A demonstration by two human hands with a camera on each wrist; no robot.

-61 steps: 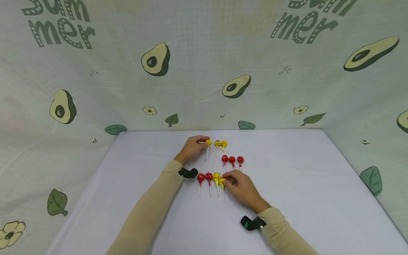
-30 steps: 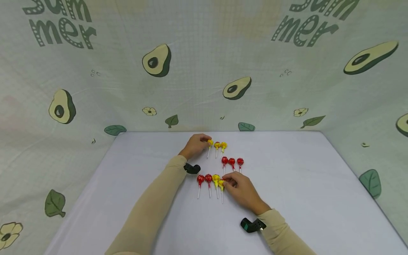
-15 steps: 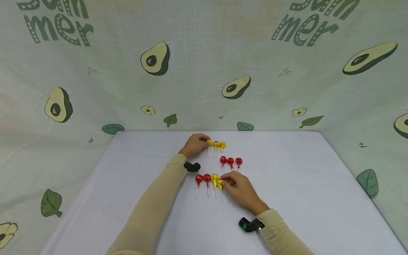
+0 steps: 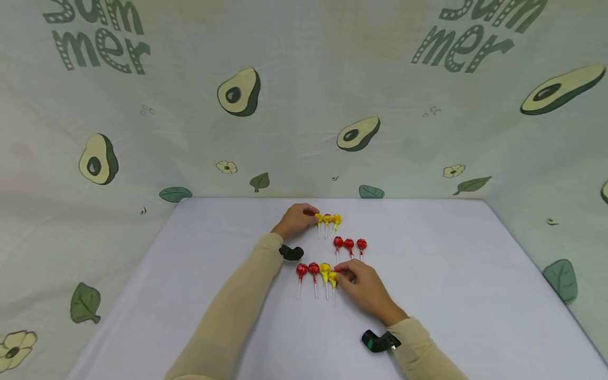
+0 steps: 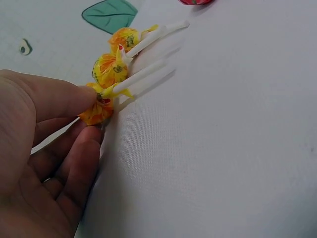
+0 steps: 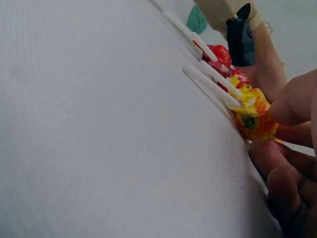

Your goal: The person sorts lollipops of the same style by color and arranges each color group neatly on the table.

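Head view: white desk (image 4: pixel 427 274) with ten lollipops in three rows, sticks pointing toward the person. Landmark is the red trio (image 4: pixel 349 244) in the middle row.

Left hand (image 4: pixel 296 219) sits at the far row, up and left of the red trio. Its fingers (image 5: pixel 59 101) pinch the leftmost yellow lollipop (image 5: pixel 97 109) by the wrapped head, grasping it while it lies on the desk. The other two yellows (image 5: pixel 116 57) lie just beside it, nearly touching.

Right hand (image 4: pixel 363 287) is at the near row, below the red trio. Its fingers (image 6: pixel 292 104) are curled around the rightmost yellow lollipop (image 6: pixel 253 119), thumb and fingertips on the head, stick flat on the desk.

Count:
- far row: 3 yellow
- middle row: 3 red
- near row: 2 red (image 4: pixel 307 271) on the left, 2 yellow on the right
- total: 5 yellow, 5 red

Judgement on doing this well: grip the head, not the stick, since the stick is thin and will roll. Lift straight up before moving sideways, because neighbours are close enough to drag along. Set down with the stick parallel to the rest of its row and a small gap left, so the rows stay readable. Move one hand at a time if the wrists crowd each other.
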